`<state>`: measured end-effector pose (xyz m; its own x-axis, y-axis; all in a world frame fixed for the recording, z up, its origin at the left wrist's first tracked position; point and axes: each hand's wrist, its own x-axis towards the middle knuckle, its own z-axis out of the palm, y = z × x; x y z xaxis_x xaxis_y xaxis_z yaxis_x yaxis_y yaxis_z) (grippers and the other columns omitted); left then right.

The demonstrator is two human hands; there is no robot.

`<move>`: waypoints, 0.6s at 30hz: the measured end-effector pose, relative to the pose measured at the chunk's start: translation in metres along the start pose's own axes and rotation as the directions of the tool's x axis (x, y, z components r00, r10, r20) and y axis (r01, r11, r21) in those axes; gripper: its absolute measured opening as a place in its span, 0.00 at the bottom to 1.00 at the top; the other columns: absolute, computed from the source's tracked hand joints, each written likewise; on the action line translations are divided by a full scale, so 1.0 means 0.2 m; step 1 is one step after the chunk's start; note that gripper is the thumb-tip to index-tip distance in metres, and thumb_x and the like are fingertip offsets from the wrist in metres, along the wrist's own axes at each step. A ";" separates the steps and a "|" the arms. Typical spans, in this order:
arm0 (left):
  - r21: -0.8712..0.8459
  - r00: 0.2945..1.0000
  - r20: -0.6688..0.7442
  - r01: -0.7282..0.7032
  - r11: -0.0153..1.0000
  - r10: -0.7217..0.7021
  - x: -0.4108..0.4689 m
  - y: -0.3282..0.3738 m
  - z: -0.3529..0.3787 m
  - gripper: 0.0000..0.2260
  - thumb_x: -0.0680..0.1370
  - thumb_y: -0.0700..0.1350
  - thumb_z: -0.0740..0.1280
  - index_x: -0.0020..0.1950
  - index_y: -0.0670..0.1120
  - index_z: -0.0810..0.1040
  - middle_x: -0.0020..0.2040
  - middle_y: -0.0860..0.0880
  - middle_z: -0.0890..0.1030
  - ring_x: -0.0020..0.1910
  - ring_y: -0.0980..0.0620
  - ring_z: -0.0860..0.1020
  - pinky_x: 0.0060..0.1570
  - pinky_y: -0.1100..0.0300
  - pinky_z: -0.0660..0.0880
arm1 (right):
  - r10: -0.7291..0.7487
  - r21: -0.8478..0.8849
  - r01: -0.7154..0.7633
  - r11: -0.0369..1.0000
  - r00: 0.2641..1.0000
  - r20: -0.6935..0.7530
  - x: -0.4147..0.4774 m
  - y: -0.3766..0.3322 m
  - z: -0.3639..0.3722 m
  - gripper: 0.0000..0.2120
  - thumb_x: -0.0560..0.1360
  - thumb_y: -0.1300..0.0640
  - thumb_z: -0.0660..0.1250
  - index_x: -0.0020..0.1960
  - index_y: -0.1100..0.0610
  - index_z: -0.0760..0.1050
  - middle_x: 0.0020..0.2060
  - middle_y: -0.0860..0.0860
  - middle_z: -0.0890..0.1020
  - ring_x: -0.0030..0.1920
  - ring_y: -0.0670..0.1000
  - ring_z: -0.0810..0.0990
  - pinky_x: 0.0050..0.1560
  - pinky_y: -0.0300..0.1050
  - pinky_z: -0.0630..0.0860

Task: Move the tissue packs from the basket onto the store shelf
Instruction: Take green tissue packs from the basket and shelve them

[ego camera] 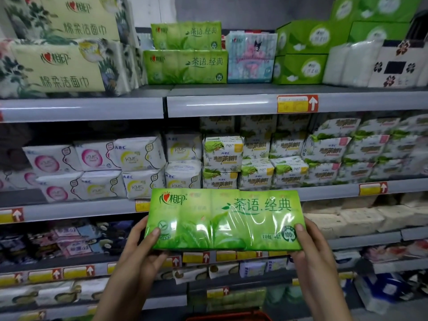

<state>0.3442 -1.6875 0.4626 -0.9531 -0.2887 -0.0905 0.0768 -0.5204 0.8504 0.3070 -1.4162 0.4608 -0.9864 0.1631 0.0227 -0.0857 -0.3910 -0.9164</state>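
Store shelf (220,105) behind; left grip (139,249), right grip (310,246) clasp ends of glossy green tissue pack (222,218)

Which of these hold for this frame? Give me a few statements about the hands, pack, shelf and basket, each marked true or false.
1. The left hand and right hand both grip the pack. True.
2. The pack lies on the top shelf. False: it is held in the air, lower than that shelf.
3. Two matching packs sit stacked on the top shelf. True.
4. The basket shows at the top of the picture. False: its red rim shows at the bottom edge.
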 end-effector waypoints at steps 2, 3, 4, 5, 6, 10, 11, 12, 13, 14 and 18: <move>-0.020 1.000 -0.021 -0.006 1.000 0.006 0.02 0.01 -0.01 0.38 0.57 0.49 0.77 0.67 0.49 0.72 0.57 0.46 0.80 0.48 0.47 0.82 0.47 0.54 0.81 | -0.017 -0.017 0.018 1.000 1.000 0.023 0.00 -0.01 0.03 0.40 0.43 0.30 0.78 0.53 0.43 0.79 0.54 0.44 0.83 0.57 0.48 0.80 0.55 0.48 0.74; -0.019 1.000 -0.022 -0.009 1.000 0.008 0.03 0.02 -0.02 0.40 0.54 0.50 0.80 0.65 0.48 0.72 0.57 0.45 0.80 0.49 0.46 0.82 0.49 0.53 0.79 | -0.026 -0.023 0.026 0.999 0.999 0.031 0.00 -0.02 0.04 0.41 0.43 0.30 0.78 0.53 0.43 0.79 0.53 0.44 0.83 0.55 0.46 0.81 0.52 0.46 0.74; -0.014 0.999 -0.039 -0.005 1.000 0.005 0.04 0.02 -0.04 0.46 0.48 0.52 0.83 0.64 0.47 0.73 0.57 0.45 0.80 0.50 0.46 0.81 0.50 0.52 0.78 | -0.034 -0.027 0.035 0.999 0.999 0.036 0.00 -0.03 0.06 0.41 0.41 0.30 0.78 0.53 0.43 0.79 0.53 0.43 0.83 0.52 0.44 0.81 0.49 0.44 0.74; -0.016 0.998 -0.063 -0.002 1.000 0.001 0.05 0.02 -0.05 0.53 0.41 0.54 0.84 0.63 0.45 0.73 0.56 0.44 0.81 0.51 0.45 0.80 0.51 0.52 0.78 | -0.042 -0.034 0.043 0.998 0.998 0.043 0.00 -0.04 0.07 0.42 0.40 0.30 0.77 0.52 0.42 0.79 0.52 0.42 0.83 0.51 0.43 0.81 0.47 0.43 0.73; -0.031 0.997 -0.081 -0.004 1.000 0.001 0.05 0.04 -0.06 0.56 0.37 0.56 0.84 0.63 0.42 0.73 0.56 0.43 0.81 0.52 0.45 0.80 0.50 0.52 0.80 | -0.048 -0.051 0.050 0.997 0.998 0.051 0.00 -0.05 0.08 0.42 0.39 0.29 0.77 0.51 0.41 0.79 0.52 0.41 0.82 0.51 0.42 0.81 0.47 0.42 0.73; -0.035 0.996 -0.048 -0.076 0.996 0.075 0.05 0.11 -0.10 0.47 0.42 0.55 0.84 0.57 0.42 0.74 0.53 0.42 0.81 0.45 0.50 0.83 0.43 0.60 0.81 | -0.090 -0.113 0.101 0.988 0.991 0.099 0.01 -0.09 0.15 0.41 0.42 0.30 0.77 0.54 0.41 0.78 0.54 0.42 0.82 0.57 0.47 0.79 0.55 0.46 0.73; -0.032 0.994 -0.024 -0.103 0.994 0.103 0.05 0.14 -0.10 0.41 0.48 0.53 0.84 0.55 0.42 0.74 0.53 0.42 0.81 0.45 0.49 0.83 0.41 0.61 0.81 | -0.101 -0.127 0.116 0.985 0.988 0.115 0.02 -0.10 0.17 0.41 0.44 0.30 0.77 0.55 0.42 0.78 0.54 0.42 0.82 0.57 0.47 0.79 0.57 0.47 0.73; -0.037 0.992 -0.008 -0.124 0.992 0.124 0.05 0.16 -0.11 0.35 0.52 0.51 0.83 0.53 0.43 0.74 0.51 0.42 0.81 0.44 0.49 0.83 0.39 0.62 0.81 | -0.118 -0.139 0.136 0.981 0.984 0.131 0.02 -0.12 0.19 0.40 0.45 0.30 0.77 0.55 0.42 0.77 0.54 0.43 0.82 0.57 0.47 0.79 0.58 0.47 0.73; -0.044 0.989 0.004 -0.147 0.988 0.148 0.06 0.19 -0.12 0.31 0.54 0.50 0.82 0.51 0.43 0.74 0.49 0.43 0.82 0.44 0.49 0.83 0.39 0.62 0.80 | -0.139 -0.145 0.161 0.976 0.979 0.150 0.02 -0.13 0.22 0.39 0.46 0.29 0.76 0.55 0.41 0.78 0.54 0.42 0.82 0.57 0.46 0.80 0.58 0.45 0.73; -0.052 0.986 0.015 -0.163 0.985 0.164 0.06 0.22 -0.12 0.26 0.57 0.48 0.80 0.49 0.44 0.73 0.48 0.43 0.82 0.44 0.50 0.82 0.38 0.62 0.80 | -0.158 -0.148 0.183 0.972 0.974 0.165 0.02 -0.15 0.24 0.37 0.46 0.29 0.76 0.54 0.40 0.78 0.54 0.42 0.82 0.56 0.44 0.80 0.56 0.43 0.73; -0.068 0.970 0.035 -0.237 0.969 0.239 0.08 0.31 -0.13 0.16 0.66 0.43 0.68 0.53 0.45 0.72 0.49 0.47 0.82 0.44 0.54 0.82 0.42 0.61 0.80 | -0.215 -0.157 0.243 0.957 0.960 0.178 0.03 -0.19 0.33 0.36 0.47 0.29 0.76 0.54 0.38 0.77 0.57 0.43 0.81 0.58 0.44 0.78 0.56 0.44 0.74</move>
<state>0.3414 -1.7449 0.5012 -0.9168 -0.3763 0.1339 0.3197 -0.4904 0.8107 0.2949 -1.4602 0.5230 -0.9538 0.0792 0.2899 -0.2999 -0.1926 -0.9343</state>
